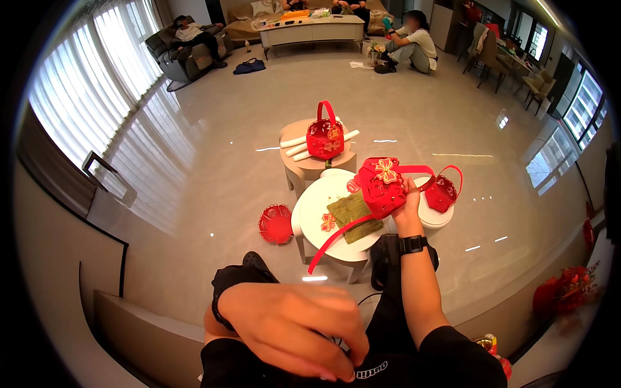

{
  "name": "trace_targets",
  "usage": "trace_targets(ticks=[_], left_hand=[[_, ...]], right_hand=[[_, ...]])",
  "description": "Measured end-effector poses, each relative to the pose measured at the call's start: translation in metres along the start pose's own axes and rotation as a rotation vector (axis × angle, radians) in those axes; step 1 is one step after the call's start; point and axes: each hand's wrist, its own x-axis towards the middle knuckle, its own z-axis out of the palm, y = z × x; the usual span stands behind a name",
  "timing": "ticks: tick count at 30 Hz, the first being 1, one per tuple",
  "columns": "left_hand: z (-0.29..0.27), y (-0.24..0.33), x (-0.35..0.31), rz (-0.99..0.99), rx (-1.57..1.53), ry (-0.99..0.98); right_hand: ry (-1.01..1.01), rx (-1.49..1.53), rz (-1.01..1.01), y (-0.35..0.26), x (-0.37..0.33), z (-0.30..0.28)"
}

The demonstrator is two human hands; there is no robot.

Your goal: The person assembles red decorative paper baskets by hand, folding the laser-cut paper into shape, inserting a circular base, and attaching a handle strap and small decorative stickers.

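Observation:
My right hand (407,205) holds up a red cut-out felt basket (381,194), its fingers around the right side. A flower ornament (386,170) sits on the basket. One red strap (339,240) dangles toward the lower left; another stretches right, past my hand. Below it, a white round stool (314,207) bears a greenish-brown leafy sheet (352,216) and a red flower piece (328,222). Close to the camera over my lap, my left hand (291,326) is curled and somewhat blurred, fingers bent toward the thumb. Whatever it may pinch is hidden.
A beige stool (294,132) behind carries white rolls (301,152) and a handled red basket (325,139). Another red basket (441,194) rests on a white stool (435,220) at right. An open red piece (276,224) lies on the floor. Other people sit far off.

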Motion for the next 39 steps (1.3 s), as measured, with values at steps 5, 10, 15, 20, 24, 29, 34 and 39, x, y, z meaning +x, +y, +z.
trace_targets(ticks=[5,10,15,20,24,29,34,39], left_hand=[[0.01,-0.024,0.0,0.286,-0.049,0.638],[0.016,0.003,0.005,0.293,-0.147,0.81],[0.007,-0.023,0.0,0.622,-0.189,0.596],[0.012,-0.023,-0.002,0.732,-0.129,0.541],[0.022,-0.012,-0.016,0.638,-0.173,0.565],[0.007,-0.007,-0.022,0.495,0.116,0.651],[-0.025,-0.051,-0.043,0.11,0.208,0.922],[-0.045,-0.161,-0.109,-0.442,0.124,1.228]], right_hand=[[-0.012,-0.017,-0.023,-0.001,0.006,0.001],[-0.03,-0.011,-0.006,-0.003,0.018,-0.007],[-0.028,-0.047,0.024,0.006,0.015,-0.003],[-0.06,-0.059,0.05,0.016,0.009,-0.003],[-0.622,0.167,0.099,0.017,0.021,-0.034],[-0.067,-0.082,0.027,0.022,-0.02,0.027],[-0.141,-0.136,0.0,0.024,-0.006,0.032],[-0.213,-0.202,0.063,0.039,-0.002,0.084]])
